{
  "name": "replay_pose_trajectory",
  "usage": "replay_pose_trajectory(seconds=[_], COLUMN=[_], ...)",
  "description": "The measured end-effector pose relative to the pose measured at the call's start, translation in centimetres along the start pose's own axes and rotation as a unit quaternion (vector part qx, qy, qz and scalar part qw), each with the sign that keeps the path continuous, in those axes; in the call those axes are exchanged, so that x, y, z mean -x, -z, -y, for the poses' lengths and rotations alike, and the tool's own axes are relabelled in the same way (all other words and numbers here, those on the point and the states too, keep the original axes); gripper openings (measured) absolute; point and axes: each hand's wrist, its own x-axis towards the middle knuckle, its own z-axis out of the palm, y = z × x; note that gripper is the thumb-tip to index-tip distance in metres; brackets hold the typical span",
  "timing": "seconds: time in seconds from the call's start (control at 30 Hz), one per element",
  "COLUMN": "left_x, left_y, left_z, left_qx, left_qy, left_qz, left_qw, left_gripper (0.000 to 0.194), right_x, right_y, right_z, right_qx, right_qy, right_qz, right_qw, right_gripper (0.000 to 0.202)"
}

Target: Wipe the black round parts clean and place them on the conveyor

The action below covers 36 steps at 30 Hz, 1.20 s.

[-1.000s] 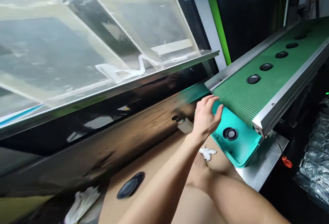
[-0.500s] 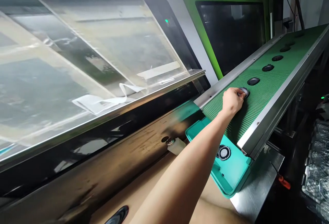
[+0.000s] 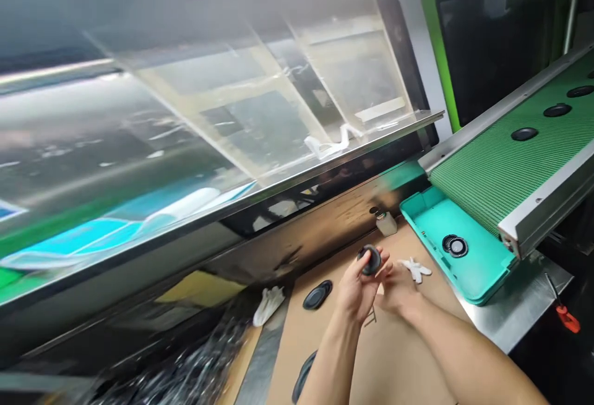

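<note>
My left hand (image 3: 356, 290) is closed on a small round black disc (image 3: 370, 260), held above the brown board (image 3: 399, 355) with the thumb across its face. Close beside it, at the disc's right, is my right hand (image 3: 400, 287); its fingers are blurred, and whether they touch the disc I cannot tell. Two overlapping black discs (image 3: 317, 295) lie on the board left of my hands. Nearer to me, another dark round piece (image 3: 304, 377) is partly covered by my left forearm.
A green conveyor belt (image 3: 492, 176) with several black discs slopes up at right. Below its end sits a teal tray (image 3: 487, 275) holding round parts. Also around are a small bottle (image 3: 386, 224), white gloves (image 3: 269, 306), an orange-handled tool (image 3: 567, 318) and a clear panel (image 3: 278, 126).
My hand has come back from the belt to the board, and the disc it touched is off the belt. My left hand now shows, holding a disc. The view has swung left.
</note>
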Motion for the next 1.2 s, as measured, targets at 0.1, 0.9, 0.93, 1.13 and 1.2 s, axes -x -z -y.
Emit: replay_pose_trajectory(seconds=[0.1,0.9,0.93,1.13,1.2], left_x=[0.9,0.3,0.3,-0.1,-0.1], left_y=[7.4,11.2,11.2,11.4,11.4], left_z=[2.6,5.6,5.6,6.0,5.9], left_qx=[0.05,0.311,0.313,0.285,0.285], left_qy=[0.009,0.04,0.037,0.056,0.053], left_qz=[-0.081,-0.006,-0.004,0.001,0.007], left_qw=[0.995,0.949,0.949,0.957,0.957], left_gripper=[0.014,0.037,0.036,0.035,0.036], right_x=[0.2,2.3,2.1,1.6,1.6], right_y=[0.7,-1.4,-1.3,-0.3,-0.1], right_z=[0.1,6.1,6.0,5.5,5.4], right_qx=[0.044,0.085,0.089,0.117,0.136], right_qy=[-0.004,0.009,-0.004,0.07,0.042], right_qz=[-0.003,-0.003,-0.004,0.017,0.016], right_qw=[0.999,0.996,0.996,0.99,0.99], right_gripper=[0.034,0.043,0.042,0.037,0.036])
